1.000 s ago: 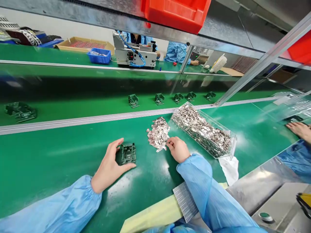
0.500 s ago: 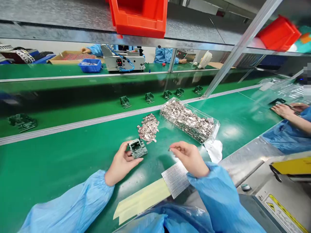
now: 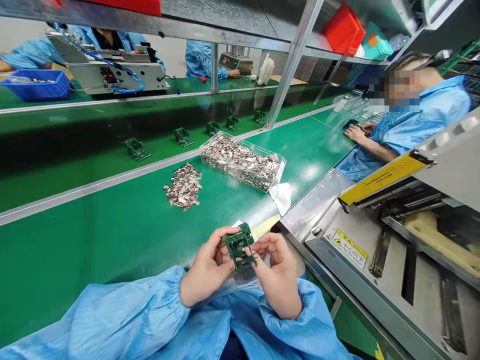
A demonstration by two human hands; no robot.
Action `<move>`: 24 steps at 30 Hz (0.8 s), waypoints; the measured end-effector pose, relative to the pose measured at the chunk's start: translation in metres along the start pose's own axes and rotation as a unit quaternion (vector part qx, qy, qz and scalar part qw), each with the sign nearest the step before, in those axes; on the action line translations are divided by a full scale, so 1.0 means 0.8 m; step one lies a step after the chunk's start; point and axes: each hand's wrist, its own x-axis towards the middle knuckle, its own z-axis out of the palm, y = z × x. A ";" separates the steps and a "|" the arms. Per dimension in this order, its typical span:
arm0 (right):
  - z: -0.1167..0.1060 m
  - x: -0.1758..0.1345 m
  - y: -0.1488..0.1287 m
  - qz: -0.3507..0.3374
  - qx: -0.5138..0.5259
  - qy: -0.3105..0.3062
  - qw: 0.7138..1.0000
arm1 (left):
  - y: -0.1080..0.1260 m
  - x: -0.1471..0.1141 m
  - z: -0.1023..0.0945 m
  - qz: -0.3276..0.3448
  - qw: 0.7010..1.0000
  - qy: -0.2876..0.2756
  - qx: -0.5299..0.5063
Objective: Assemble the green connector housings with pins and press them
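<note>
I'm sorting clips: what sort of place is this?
Probably a factory assembly line: a row of green units, a clear bin of small metal pieces, and a machine with a warning label.

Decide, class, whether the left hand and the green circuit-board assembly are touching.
Touching. The head view shows it: the left hand closes around one side of the green circuit-board assembly, with no gap between them.
</note>
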 end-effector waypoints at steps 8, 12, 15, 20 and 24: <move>0.005 -0.003 0.009 -0.016 -0.051 -0.011 0.999 | -0.006 -0.007 -0.005 0.035 0.998 -0.039 0.029; 0.008 -0.007 0.016 -0.013 -0.061 -0.001 0.998 | -0.006 -0.008 -0.005 0.054 0.994 -0.006 0.098; 0.009 -0.009 0.019 0.016 -0.027 0.014 0.999 | -0.005 -0.009 -0.004 0.058 0.990 0.019 0.124; 0.011 -0.006 0.019 0.085 0.132 -0.014 0.988 | -0.007 -0.013 -0.001 0.030 0.991 0.042 0.124; 0.016 -0.005 0.023 0.104 0.181 0.002 0.978 | -0.010 -0.016 0.003 0.008 0.993 0.047 0.105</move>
